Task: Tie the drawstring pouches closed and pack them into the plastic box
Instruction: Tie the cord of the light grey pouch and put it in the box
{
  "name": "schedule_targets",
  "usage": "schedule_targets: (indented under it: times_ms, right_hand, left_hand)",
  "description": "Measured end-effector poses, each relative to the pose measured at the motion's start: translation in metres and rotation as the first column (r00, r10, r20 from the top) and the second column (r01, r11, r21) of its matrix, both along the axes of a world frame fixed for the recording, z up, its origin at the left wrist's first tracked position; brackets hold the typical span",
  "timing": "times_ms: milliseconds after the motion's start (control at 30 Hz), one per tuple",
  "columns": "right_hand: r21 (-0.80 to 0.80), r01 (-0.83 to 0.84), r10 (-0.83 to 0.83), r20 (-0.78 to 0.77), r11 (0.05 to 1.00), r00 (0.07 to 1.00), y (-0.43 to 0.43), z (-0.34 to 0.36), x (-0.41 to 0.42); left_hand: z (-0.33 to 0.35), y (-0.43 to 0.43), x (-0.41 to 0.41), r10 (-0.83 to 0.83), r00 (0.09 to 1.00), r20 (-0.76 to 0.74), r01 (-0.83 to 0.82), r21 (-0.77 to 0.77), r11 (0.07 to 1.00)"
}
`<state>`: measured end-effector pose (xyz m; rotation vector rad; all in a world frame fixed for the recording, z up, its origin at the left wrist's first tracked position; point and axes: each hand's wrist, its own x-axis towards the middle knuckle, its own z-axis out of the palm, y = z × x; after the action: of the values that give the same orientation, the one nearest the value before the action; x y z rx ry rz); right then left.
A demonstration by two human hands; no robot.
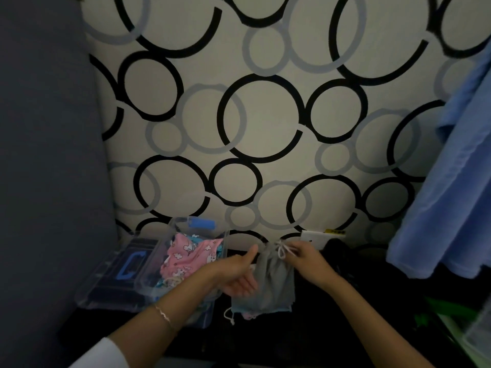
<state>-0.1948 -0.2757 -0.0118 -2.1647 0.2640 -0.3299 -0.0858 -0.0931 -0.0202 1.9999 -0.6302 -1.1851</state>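
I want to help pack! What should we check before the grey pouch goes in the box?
1. Neck of pouch gathered: ok.
2. Knot in string: cannot tell.
3. Grip of right hand on string: ok, pinching.
4. Grip of left hand on pouch: cannot tell; it is beside it.
5. Top of box open: ok.
6. Room above pink pouches: cannot tell.
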Motion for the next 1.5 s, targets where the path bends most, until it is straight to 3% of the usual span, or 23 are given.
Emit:
schedule_targets:
  times_ms: [67, 100, 167, 267, 367, 467, 600, 667, 767, 867, 933, 1067, 1133, 1167, 1233, 1300, 1333, 1400, 1500]
  right_hand:
    - [-0.047, 0.035, -0.032, 0.076, 0.998, 0.997, 0.007, 0.019, 0.010]
    - [-0.066, 0.032, -0.024, 0.122, 0.997, 0.992, 0.012, 0.028, 0.015]
    - [-0.107, 0.001, 0.020, 0.199, 0.994, 0.980, 0.027, 0.044, 0.021]
    - [-0.146, -0.108, 0.140, 0.234, 0.983, 0.962, 0.054, 0.059, 0.025]
    - [-0.191, -0.167, 0.207, 0.212, 0.967, 0.955, 0.078, 0.056, 0.032]
    - [-0.222, -0.203, 0.244, 0.178, 0.954, 0.953, 0.099, 0.040, 0.049]
    - [-0.265, -0.233, 0.269, 0.108, 0.936, 0.957, 0.130, 0.008, 0.077]
    - [-0.271, -0.276, 0.300, 0.050, 0.922, 0.953, 0.143, -0.010, 0.088]
    - [-0.239, -0.399, 0.391, -0.085, 0.885, 0.917, 0.153, -0.030, 0.095]
    - [-0.154, -0.498, 0.458, -0.234, 0.854, 0.858, 0.154, -0.034, 0.100]
    - [-0.085, -0.489, 0.437, -0.337, 0.868, 0.834, 0.152, -0.032, 0.105]
    - [-0.042, -0.406, 0.356, -0.402, 0.913, 0.844, 0.151, -0.028, 0.115]
    - [-0.132, -0.282, 0.233, -0.297, 0.950, 0.926, 0.146, -0.024, 0.122]
    - [-0.203, -0.188, 0.146, -0.205, 0.961, 0.968, 0.141, -0.022, 0.128]
    - [-0.360, -0.044, 0.020, -0.068, 0.932, 0.997, 0.134, -0.018, 0.140]
    - [-0.537, -0.068, -0.005, -0.133, 0.841, 0.991, 0.132, -0.017, 0.155]
    - [-0.629, -0.132, -0.021, -0.229, 0.766, 0.973, 0.134, -0.019, 0.162]
    - [-0.732, -0.274, -0.074, -0.404, 0.624, 0.912, 0.138, -0.027, 0.174]
    - [-0.750, -0.381, -0.082, -0.498, 0.540, 0.863, 0.144, -0.035, 0.186]
  left_hand:
    - [0.001, 0.003, -0.003, -0.071, 0.882, -0.467, 0.055, -0.048, 0.997]
    - [0.003, 0.003, -0.004, -0.060, 0.781, -0.622, -0.014, -0.112, 0.994]
    - [0.006, 0.000, -0.002, -0.036, 0.606, -0.794, -0.240, -0.226, 0.944]
    - [0.017, -0.001, 0.010, -0.095, 0.494, -0.864, -0.530, -0.386, 0.755]
    - [0.027, 0.009, 0.032, -0.071, 0.571, -0.818, -0.618, -0.486, 0.618]
    - [0.031, 0.026, 0.061, 0.091, 0.625, -0.776, -0.686, -0.490, 0.538]
    - [0.017, 0.047, 0.094, 0.440, 0.557, -0.705, -0.829, -0.440, 0.344]
    - [-0.001, 0.061, 0.104, 0.522, 0.546, -0.655, -0.836, -0.382, 0.395]
    - [-0.025, 0.082, 0.108, 0.515, 0.559, -0.650, -0.805, -0.277, 0.525]
    - [-0.036, 0.092, 0.113, 0.628, 0.619, -0.472, -0.761, -0.163, 0.628]
    - [-0.040, 0.093, 0.118, 0.697, 0.620, -0.361, -0.773, -0.130, 0.621]
    - [-0.047, 0.091, 0.118, 0.707, 0.632, -0.318, -0.775, -0.235, 0.587]
    - [-0.045, 0.092, 0.117, 0.693, 0.716, -0.083, -0.684, -0.283, 0.672]
    - [-0.043, 0.093, 0.117, 0.671, 0.730, 0.131, -0.613, -0.310, 0.727]
    - [-0.033, 0.098, 0.119, 0.535, 0.602, 0.593, -0.386, -0.370, 0.845]
    - [-0.023, 0.099, 0.117, 0.238, 0.508, 0.828, -0.104, -0.215, 0.971]
    - [-0.019, 0.099, 0.115, 0.072, 0.565, 0.822, 0.004, -0.090, 0.996]
    - [-0.018, 0.094, 0.107, -0.200, 0.739, 0.643, 0.160, 0.121, 0.980]
    - [-0.021, 0.089, 0.099, -0.348, 0.800, 0.489, 0.237, 0.275, 0.932]
